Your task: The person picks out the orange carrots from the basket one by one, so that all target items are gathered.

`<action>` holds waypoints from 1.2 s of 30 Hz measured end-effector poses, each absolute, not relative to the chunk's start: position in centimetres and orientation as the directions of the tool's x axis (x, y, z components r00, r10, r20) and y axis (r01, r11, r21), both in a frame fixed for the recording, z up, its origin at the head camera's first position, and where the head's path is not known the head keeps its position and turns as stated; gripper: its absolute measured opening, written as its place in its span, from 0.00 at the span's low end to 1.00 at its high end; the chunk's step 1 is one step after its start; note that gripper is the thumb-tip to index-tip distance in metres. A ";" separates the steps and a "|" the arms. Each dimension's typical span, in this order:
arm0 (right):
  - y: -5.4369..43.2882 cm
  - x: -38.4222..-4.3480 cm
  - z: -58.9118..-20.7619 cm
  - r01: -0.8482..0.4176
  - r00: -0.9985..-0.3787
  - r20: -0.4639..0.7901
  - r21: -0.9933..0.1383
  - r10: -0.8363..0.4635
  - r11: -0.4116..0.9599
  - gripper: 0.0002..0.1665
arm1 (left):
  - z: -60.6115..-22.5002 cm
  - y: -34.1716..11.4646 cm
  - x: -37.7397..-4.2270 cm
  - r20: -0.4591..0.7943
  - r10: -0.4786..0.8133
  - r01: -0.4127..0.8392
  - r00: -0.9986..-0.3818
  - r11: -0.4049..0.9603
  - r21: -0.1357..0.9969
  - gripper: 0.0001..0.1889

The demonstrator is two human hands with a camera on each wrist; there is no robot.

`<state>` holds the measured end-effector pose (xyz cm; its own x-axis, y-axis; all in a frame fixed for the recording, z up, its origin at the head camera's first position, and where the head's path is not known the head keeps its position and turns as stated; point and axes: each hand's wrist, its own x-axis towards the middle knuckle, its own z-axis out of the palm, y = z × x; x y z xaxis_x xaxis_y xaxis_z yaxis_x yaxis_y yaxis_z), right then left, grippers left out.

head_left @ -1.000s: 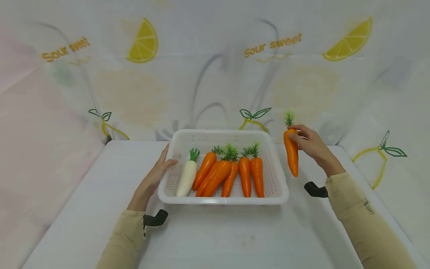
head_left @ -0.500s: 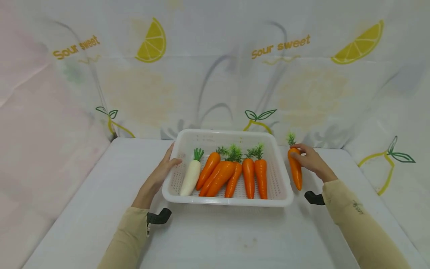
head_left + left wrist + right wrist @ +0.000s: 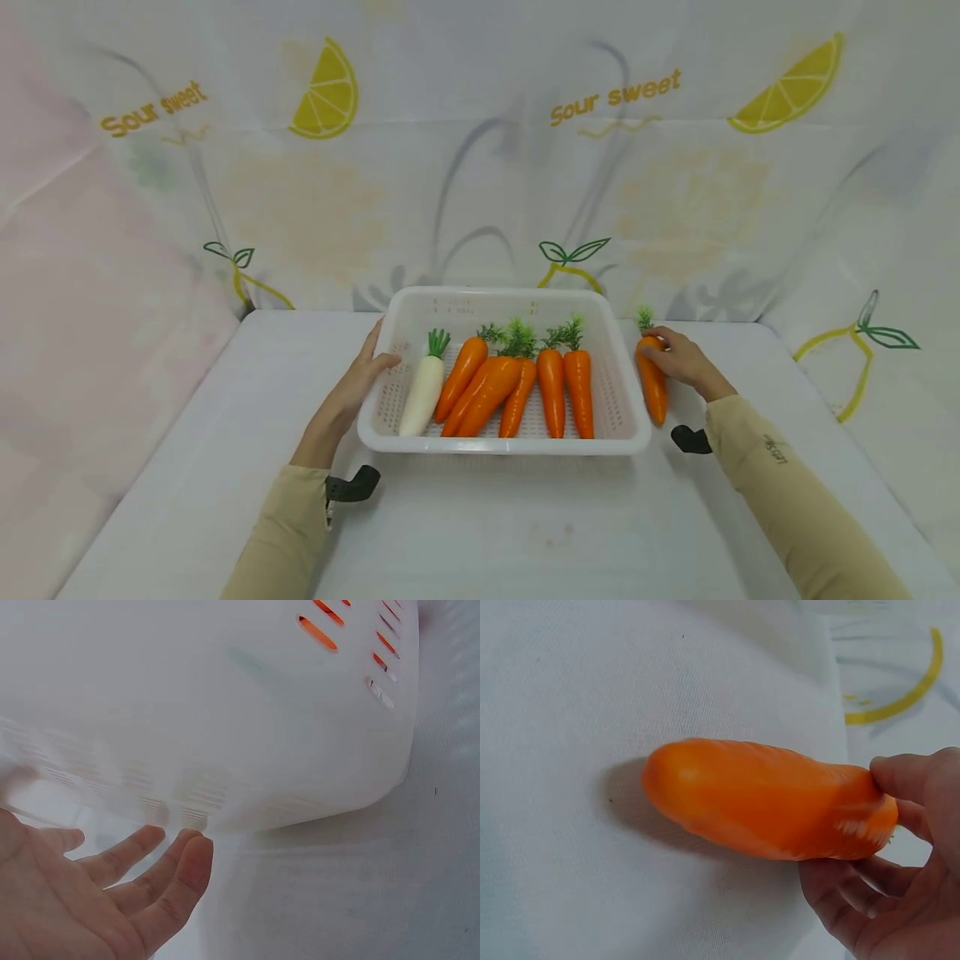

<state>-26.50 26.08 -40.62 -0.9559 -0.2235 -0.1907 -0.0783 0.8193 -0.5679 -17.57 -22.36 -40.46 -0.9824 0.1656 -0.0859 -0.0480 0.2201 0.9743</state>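
My left hand (image 3: pixel 351 385) holds the left side of a white plastic basket (image 3: pixel 502 447), thumb over the rim and fingers along the outside wall. In the left wrist view these fingers (image 3: pixel 187 874) touch the slotted wall (image 3: pixel 247 735). Right of the basket, my right hand (image 3: pixel 686 363) pinches a carrot (image 3: pixel 652 387) near its leafy top. The right wrist view shows that carrot (image 3: pixel 757 799) between thumb and fingers, tip end low over the white cloth. Inside the basket lie a white radish (image 3: pixel 423 395) at the left and several carrots (image 3: pixel 551 392).
A white cloth (image 3: pixel 525 533) covers the table. Behind it hangs a patterned fabric backdrop (image 3: pixel 420 183) printed with lemons and lettering. Dark wrist mounts (image 3: pixel 352 485) stick out from both sleeves.
My right hand has lowered the carrot from above the table's back edge down to the tabletop beside the basket. The left hand keeps its hold on the basket.
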 end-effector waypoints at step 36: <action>23.6 -24.5 -35.3 -0.157 -0.984 0.038 -0.628 -0.172 0.762 0.32 | -40.6 -22.2 -17.7 -0.089 0.185 -0.048 -0.979 0.215 0.975 0.40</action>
<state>-24.52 23.57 -35.33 -0.9844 -0.1720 0.0381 -0.1575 0.7617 -0.6285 -17.67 -22.23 -40.61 -0.9787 0.1851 -0.0890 -0.0480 0.2148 0.9755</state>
